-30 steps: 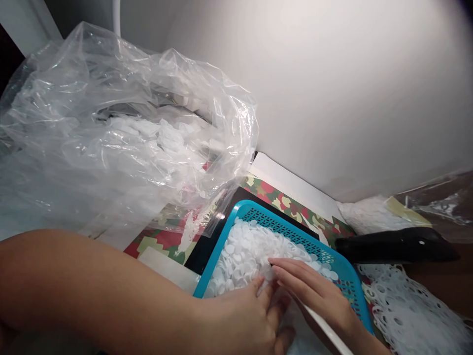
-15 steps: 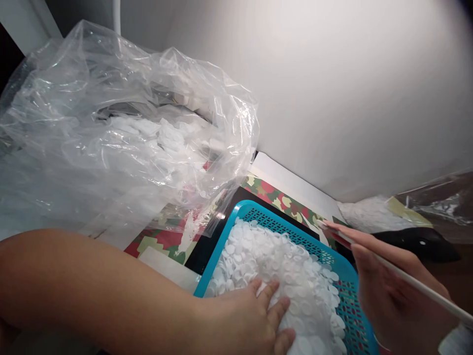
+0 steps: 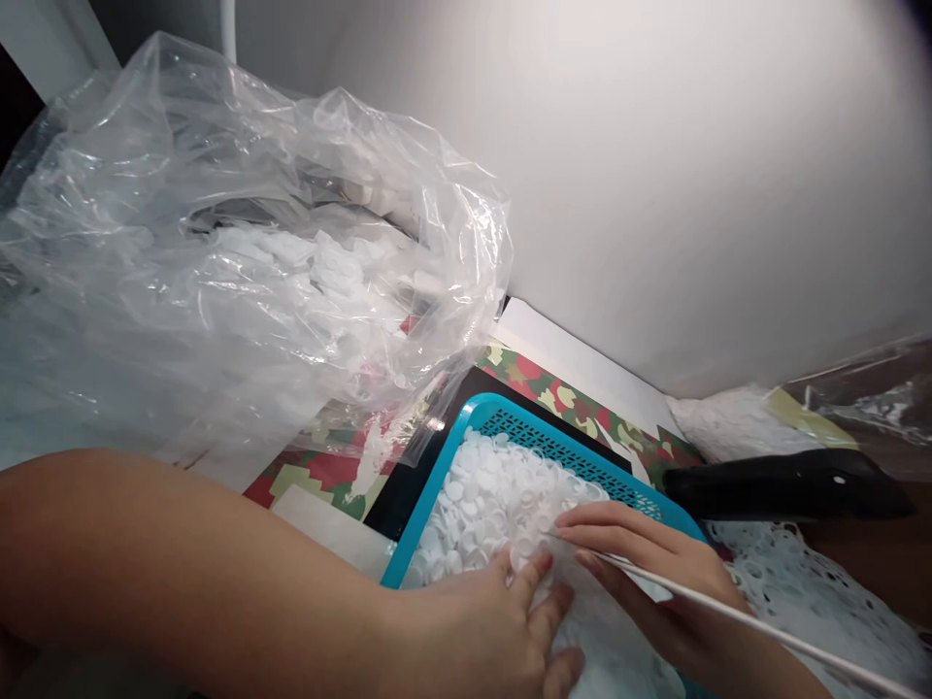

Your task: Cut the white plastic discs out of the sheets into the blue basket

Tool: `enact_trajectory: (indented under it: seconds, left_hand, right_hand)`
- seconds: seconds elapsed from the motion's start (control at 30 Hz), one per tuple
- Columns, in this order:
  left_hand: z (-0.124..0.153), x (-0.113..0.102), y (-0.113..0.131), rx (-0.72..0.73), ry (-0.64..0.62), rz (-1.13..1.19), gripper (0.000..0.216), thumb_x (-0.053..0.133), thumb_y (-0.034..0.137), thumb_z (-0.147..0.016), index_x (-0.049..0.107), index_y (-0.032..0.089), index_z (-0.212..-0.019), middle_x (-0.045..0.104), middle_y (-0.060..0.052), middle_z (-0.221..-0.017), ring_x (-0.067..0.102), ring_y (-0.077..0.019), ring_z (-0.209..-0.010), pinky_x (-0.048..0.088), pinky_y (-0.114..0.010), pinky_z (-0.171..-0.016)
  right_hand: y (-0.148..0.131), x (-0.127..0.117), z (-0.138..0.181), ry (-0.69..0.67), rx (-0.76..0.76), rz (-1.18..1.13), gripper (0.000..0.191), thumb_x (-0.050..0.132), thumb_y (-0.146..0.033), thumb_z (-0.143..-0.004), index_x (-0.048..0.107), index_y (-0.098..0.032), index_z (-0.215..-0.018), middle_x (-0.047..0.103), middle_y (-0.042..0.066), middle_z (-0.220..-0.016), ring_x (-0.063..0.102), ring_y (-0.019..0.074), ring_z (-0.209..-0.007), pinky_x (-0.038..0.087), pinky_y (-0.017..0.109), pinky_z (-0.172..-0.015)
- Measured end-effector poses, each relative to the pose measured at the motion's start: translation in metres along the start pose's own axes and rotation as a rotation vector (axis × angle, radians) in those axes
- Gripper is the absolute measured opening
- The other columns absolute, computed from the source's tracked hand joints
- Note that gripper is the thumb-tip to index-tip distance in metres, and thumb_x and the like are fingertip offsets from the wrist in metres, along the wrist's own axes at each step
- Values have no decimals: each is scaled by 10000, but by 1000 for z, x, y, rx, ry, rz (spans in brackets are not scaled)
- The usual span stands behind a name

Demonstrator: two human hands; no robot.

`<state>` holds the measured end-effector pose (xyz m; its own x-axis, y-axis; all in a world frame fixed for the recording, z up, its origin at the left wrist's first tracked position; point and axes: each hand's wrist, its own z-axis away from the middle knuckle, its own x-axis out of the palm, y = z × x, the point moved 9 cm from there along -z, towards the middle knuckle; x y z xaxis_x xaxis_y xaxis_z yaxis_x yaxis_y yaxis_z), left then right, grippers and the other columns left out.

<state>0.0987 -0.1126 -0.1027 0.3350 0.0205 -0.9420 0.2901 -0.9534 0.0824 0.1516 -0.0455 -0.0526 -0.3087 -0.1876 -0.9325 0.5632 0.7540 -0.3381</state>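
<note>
A blue plastic basket holds a heap of small white round discs. My left hand lies over the heap with its fingers spread, resting on a translucent whitish sheet that covers part of the discs. My right hand is closed around a thin white stick, which slants down to the right across the hand. Its fingertips are close to the left fingers, over the discs and the edge of the sheet. The near part of the basket is hidden by my hands and the sheet.
A large clear plastic bag with white material inside stands at the left. Beneath the basket is a camouflage-patterned surface. To the right lie a black handle-like object and a white sheet full of holes. A pale wall rises behind.
My right hand has moved left and inward with the stick, from beyond the basket's right rim to over the discs. My left hand has hardly moved.
</note>
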Motion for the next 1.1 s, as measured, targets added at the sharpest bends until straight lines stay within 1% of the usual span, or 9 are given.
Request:
enact_trajectory:
  seconds: [0.17,0.3,0.4,0.47,0.53,0.7,0.8,0.9,1.1]
  left_hand:
    - [-1,3,-1,26,-95,6,422,459,277,-892,553,161,-1287,568,-179,-1296,557,-375,-1147,507,-432,-775]
    - [-1,8,0,50,-187,12,477,463,303,-887,497,145,-1336,525,-205,-1331,534,-392,-1169,503,-440,-803]
    - [-1,9,2,60,-211,17,501,470,326,-881,482,145,-1347,527,-221,-1322,553,-402,-1140,508,-452,-800]
    - [-2,8,2,66,-215,18,505,475,327,-876,483,140,-1345,540,-227,-1305,564,-403,-1126,509,-459,-807]
    - [-2,8,2,66,-219,21,510,495,333,-863,497,129,-1330,553,-234,-1287,568,-404,-1121,507,-467,-821]
    - [-4,6,0,29,-171,36,472,528,322,-844,556,131,-1275,596,-230,-1235,574,-413,-1107,511,-481,-803]
    - [-3,0,-2,-4,-96,43,418,503,286,-868,580,148,-1255,608,-219,-1224,587,-401,-1092,509,-479,-790]
    - [-2,-5,-1,1,-71,42,382,448,240,-902,594,145,-1242,604,-217,-1232,602,-383,-1078,510,-461,-786]
    - [-2,-14,-1,16,-86,44,372,410,201,-925,604,95,-1224,604,-245,-1213,599,-379,-1093,524,-455,-793]
  right_hand:
    - [1,4,6,55,-16,30,205,494,-125,-887,663,-158,-998,714,79,-974,688,154,-908,568,205,-802]
    - [8,9,7,34,58,12,219,484,-203,-928,687,-209,-1010,727,36,-1004,706,131,-872,573,148,-754]
    - [1,15,9,-25,-41,64,268,447,-219,-954,645,-217,-1135,691,49,-1133,665,152,-1012,548,212,-868]
    - [-9,16,11,-21,-152,134,292,425,-194,-962,612,-184,-1185,656,92,-1196,616,180,-1101,518,299,-937]
    - [-13,17,10,-21,-188,187,286,416,-161,-961,617,-156,-1164,652,119,-1195,609,183,-1107,526,318,-927]
    - [-16,20,9,-23,-189,209,282,400,-145,-960,609,-149,-1149,644,131,-1202,609,185,-1095,548,329,-885]
    - [-10,20,11,-8,-137,178,289,407,-136,-951,589,-175,-1172,638,114,-1215,603,184,-1099,543,337,-889]
    - [-7,22,13,-18,-112,176,292,428,-165,-945,577,-188,-1195,640,105,-1215,608,189,-1094,544,333,-886]
    - [-20,25,18,21,-244,256,296,399,-114,-952,575,-81,-1187,625,180,-1217,558,219,-1174,525,325,-929]
